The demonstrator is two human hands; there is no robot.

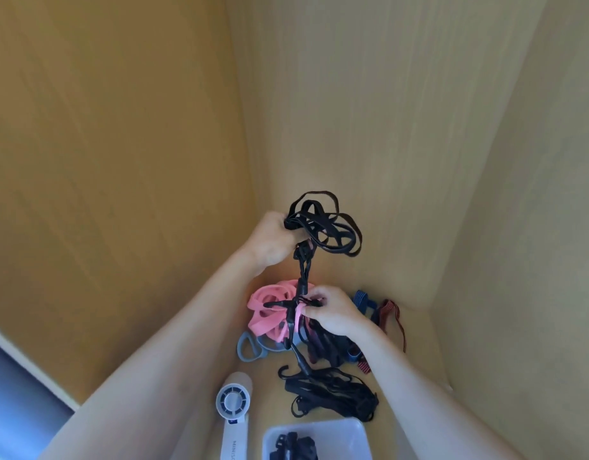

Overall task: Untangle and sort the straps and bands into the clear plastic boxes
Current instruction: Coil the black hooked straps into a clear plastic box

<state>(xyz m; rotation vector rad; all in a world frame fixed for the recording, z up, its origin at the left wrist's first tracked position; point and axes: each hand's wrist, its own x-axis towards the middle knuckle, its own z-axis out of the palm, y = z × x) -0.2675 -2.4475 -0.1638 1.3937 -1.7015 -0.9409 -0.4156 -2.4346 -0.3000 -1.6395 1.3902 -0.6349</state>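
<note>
My left hand point(273, 242) is raised and grips a bunch of thin black elastic bands point(326, 224), whose loops spill out to the right. A twisted black strap point(303, 270) hangs from that bunch down to my right hand point(332, 313), which pinches it where a pink band point(269, 310) wraps around it. The pink band lies coiled on the wooden surface below. A pile of black straps with hooks point(332, 390) lies in front. A clear plastic box point(349, 429) at the bottom edge holds some black straps.
A blue strap point(362, 302) and a red patterned strap point(391, 310) lie at the back right corner. A grey loop handle point(248, 348) sits to the left of the pile. A white handheld fan point(233, 413) lies at front left. Wooden walls point(386, 127) enclose the space.
</note>
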